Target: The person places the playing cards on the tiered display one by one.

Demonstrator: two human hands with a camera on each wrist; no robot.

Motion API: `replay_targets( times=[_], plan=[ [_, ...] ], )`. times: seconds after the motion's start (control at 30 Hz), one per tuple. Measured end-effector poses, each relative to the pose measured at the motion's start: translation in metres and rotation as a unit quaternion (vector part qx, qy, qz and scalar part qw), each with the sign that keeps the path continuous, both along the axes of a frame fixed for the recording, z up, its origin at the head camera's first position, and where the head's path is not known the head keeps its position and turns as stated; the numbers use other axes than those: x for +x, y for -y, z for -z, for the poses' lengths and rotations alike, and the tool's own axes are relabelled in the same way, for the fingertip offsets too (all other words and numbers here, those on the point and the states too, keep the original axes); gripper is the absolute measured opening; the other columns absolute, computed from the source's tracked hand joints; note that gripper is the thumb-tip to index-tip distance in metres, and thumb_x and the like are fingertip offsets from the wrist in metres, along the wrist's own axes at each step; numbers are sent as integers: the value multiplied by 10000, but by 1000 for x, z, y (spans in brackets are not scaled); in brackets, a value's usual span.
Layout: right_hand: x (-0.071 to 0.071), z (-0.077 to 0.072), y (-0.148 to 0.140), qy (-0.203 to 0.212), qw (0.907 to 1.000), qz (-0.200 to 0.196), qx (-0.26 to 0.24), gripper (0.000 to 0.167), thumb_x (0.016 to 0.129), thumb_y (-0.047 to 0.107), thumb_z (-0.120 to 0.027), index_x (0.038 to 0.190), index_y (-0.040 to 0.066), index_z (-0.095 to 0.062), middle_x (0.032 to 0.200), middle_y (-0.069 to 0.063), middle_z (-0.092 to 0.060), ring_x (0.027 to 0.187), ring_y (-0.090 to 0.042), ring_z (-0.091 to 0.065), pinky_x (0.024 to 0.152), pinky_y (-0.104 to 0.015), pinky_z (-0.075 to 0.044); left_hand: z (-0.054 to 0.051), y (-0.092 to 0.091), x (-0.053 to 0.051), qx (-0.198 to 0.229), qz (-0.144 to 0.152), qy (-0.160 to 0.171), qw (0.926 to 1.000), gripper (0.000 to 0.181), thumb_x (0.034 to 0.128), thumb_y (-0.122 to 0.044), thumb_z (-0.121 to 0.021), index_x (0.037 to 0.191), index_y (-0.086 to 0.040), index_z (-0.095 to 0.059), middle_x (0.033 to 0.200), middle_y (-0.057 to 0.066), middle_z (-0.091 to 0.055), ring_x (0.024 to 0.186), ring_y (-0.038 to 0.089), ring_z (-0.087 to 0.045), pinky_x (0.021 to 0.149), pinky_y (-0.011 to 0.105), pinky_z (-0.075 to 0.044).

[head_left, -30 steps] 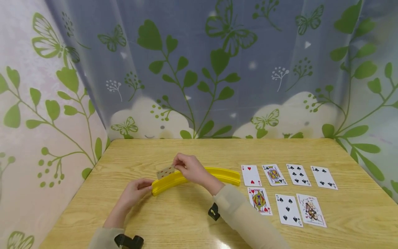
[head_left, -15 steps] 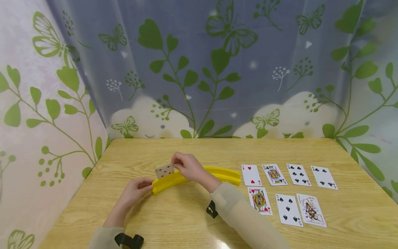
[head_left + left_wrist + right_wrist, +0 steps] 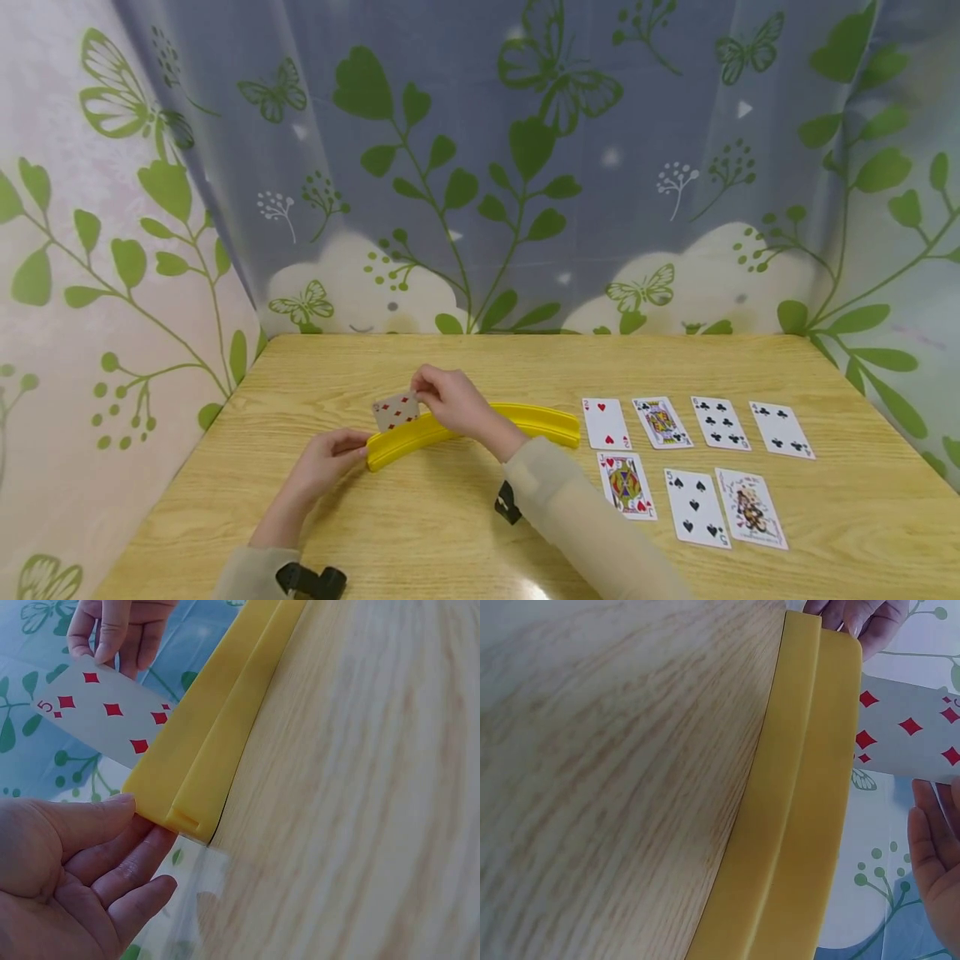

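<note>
A curved yellow card holder stands on the table. My left hand grips its left end, thumb on one side and fingers on the other, as the left wrist view shows. Reaching over the holder, my right hand pinches a five of diamonds by its upper right corner. The card rises tilted from behind the holder near its left end. Its lower edge is hidden by the holder in all views, so I cannot tell how deep it sits.
Face-up playing cards lie in two rows at the right: a two of hearts, a king, several clubs, a jack of hearts, a five of spades and a joker. A patterned curtain hangs behind the table.
The five of diamonds has shifted slightly left and up, and its face now shows more fully. My right hand has moved a little left with it. The left hand and holder stay put.
</note>
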State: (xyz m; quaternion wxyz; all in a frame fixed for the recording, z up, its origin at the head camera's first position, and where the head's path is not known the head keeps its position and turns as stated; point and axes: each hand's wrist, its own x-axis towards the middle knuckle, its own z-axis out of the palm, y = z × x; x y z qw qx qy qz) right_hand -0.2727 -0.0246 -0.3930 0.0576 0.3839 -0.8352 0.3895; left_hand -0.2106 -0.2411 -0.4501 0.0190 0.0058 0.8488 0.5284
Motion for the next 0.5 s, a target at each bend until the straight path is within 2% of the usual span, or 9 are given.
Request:
replay_targets(
  times=[0.5],
  plan=[
    [-1, 0, 2, 198, 9997, 107, 95, 51, 877, 72, -542, 925, 64, -557, 843, -15, -593, 731, -93, -531, 658, -162, -445, -3, -1, 1, -121, -82, 41, 9999, 209, 855, -22, -557, 1053, 25, -605, 1013, 133, -612, 911, 219, -571, 785, 336, -468]
  ],
)
